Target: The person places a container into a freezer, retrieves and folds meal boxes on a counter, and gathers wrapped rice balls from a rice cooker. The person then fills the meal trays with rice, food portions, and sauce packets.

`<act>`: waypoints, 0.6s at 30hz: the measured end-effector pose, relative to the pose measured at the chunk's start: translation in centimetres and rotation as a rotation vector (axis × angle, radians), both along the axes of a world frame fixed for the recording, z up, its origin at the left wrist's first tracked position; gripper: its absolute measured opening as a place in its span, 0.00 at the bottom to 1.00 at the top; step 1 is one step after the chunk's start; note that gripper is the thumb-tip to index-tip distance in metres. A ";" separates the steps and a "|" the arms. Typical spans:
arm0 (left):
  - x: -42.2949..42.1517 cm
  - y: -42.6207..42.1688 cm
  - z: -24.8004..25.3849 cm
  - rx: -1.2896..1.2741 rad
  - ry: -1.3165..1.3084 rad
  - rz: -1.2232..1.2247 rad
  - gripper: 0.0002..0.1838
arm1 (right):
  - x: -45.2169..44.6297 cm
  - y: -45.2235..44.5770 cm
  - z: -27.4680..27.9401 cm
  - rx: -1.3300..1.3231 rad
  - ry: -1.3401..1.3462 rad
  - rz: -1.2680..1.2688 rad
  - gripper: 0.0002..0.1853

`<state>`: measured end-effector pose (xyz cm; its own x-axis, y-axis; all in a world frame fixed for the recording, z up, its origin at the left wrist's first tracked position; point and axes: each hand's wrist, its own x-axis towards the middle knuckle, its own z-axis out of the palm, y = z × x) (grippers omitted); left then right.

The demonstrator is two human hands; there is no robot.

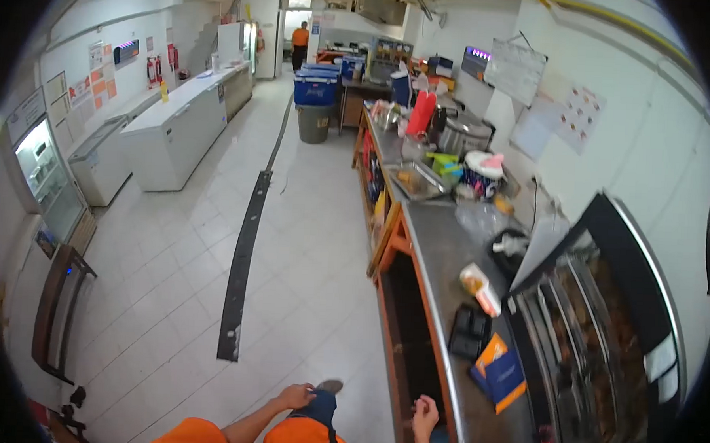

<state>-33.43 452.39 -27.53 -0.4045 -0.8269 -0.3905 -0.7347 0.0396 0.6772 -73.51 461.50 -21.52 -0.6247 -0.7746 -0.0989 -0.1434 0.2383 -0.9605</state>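
Note:
My left hand point(296, 395) hangs low in front of my dark blue trousers point(320, 410), its fingers loosely bent and with nothing visible in them. Beside the metal counter point(438, 320), near its front edge, my right hand point(425, 419) is raised with half-curled, slightly parted fingers. No object shows in it. On the counter near that hand lie an orange and dark blue paper packet point(500, 376) and a black plastic tray point(470, 331). A food carton point(480, 288) rests farther along. Orange clothing covers my arm and torso.
A heated display cabinet point(595, 343) stands at the right. Along the counter are a metal tray point(417, 179) and a large pot point(465, 136). Blue coolers point(316, 87) sit ahead, chest freezers point(181, 127) at left. A dark strip point(246, 256) runs along the floor. A person point(300, 43) stands far back.

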 end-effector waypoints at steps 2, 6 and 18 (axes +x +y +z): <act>-6.1 -6.9 2.3 -0.073 0.075 -0.126 0.24 | -0.7 -5.2 3.3 0.137 0.292 -0.003 0.14; -17.8 -18.3 4.9 -0.089 0.173 -0.442 0.27 | -4.6 -15.5 6.3 0.092 0.785 -0.118 0.18; -32.5 -29.7 21.4 -0.246 0.504 0.048 0.43 | -12.0 -21.4 8.3 0.340 0.944 -0.082 0.15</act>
